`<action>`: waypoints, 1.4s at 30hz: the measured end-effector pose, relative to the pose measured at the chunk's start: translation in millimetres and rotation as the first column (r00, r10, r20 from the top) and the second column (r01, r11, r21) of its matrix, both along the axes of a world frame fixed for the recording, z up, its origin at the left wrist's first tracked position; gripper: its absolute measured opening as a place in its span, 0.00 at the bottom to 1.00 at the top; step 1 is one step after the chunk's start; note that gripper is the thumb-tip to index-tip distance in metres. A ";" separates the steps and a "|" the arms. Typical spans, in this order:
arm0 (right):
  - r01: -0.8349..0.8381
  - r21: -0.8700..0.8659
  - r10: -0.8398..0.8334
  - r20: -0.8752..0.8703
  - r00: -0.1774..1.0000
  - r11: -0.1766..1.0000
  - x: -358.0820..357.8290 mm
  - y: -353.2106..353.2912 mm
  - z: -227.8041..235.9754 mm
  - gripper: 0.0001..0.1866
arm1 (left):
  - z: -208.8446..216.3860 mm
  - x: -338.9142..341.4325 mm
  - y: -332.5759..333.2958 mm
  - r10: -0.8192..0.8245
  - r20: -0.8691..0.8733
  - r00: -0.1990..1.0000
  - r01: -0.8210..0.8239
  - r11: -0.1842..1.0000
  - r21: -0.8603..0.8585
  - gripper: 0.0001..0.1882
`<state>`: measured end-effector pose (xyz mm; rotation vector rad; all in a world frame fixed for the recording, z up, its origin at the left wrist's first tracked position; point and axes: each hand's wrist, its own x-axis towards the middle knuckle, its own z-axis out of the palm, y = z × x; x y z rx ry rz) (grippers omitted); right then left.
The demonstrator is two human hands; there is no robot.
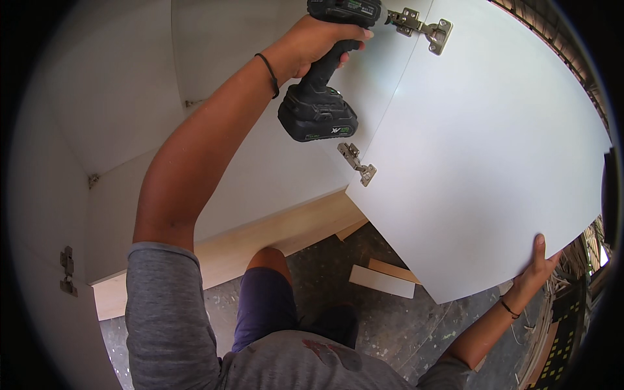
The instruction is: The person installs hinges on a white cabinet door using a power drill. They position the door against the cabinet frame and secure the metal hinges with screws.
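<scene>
My left hand (318, 44) is wrapped round the grip of a black cordless drill driver (318, 107), its battery pack hanging below. The driver's nose points right, at the upper metal hinge (408, 22) that joins the cabinet side to a white door panel (481, 136). Lower down, a second hinge (359, 165) spans the same joint. At the door's lower right edge my right hand (537, 265) grips the panel, thumb on the near face and the other fingers hidden behind it. Whether the bit touches a screw is too small to tell.
The white cabinet interior (260, 175) fills the left, above a pale wooden base strip (286, 227). Another hinge (67, 272) is on the left panel. Board offcuts (382, 281) lie on the stained concrete floor (312, 266). Stacked material (552, 338) stands at the right.
</scene>
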<state>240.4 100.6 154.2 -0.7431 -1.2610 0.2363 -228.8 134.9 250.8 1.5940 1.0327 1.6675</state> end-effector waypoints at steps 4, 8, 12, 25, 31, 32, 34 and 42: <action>0.018 0.011 -0.019 0.026 0.999 1.000 -2.5 0.7 -0.9 0.33 | -2.0 -2.8 4.1 0.002 0.013 1.000 -0.002 1.000 0.001 0.07; -0.020 -0.011 0.020 -0.019 1.000 1.000 -0.1 0.2 -0.5 0.31 | -2.2 -1.9 1.7 -0.017 0.067 0.998 0.021 0.998 -0.063 0.07; -0.020 -0.014 0.020 -0.012 1.000 1.000 0.5 -1.0 1.0 0.31 | 2.2 -0.3 -1.3 0.005 -0.003 1.000 -0.005 0.999 -0.031 0.07; 0.003 0.010 -0.003 0.010 1.000 1.000 2.7 -0.4 1.8 0.33 | 6.1 10.3 -2.9 0.005 0.107 0.994 0.007 0.994 -0.108 0.07; -0.027 0.014 0.026 0.010 1.000 1.000 3.4 3.1 -0.8 0.33 | -5.1 11.8 1.9 0.077 0.105 0.991 -0.069 0.995 -0.077 0.12; -0.029 0.014 0.029 0.009 1.000 0.999 2.4 3.2 -0.9 0.33 | -5.6 10.8 2.4 0.036 0.141 0.989 -0.025 0.997 -0.080 0.12; -0.037 0.001 0.037 0.003 0.999 0.999 -0.2 2.7 -0.8 0.33 | -5.2 9.7 2.1 -0.003 0.177 0.984 0.018 0.997 -0.081 0.13; -0.029 -0.011 0.029 0.003 1.000 1.000 -2.0 0.3 0.2 0.33 | 2.5 16.3 -3.5 0.064 0.140 0.988 -0.042 0.987 -0.153 0.07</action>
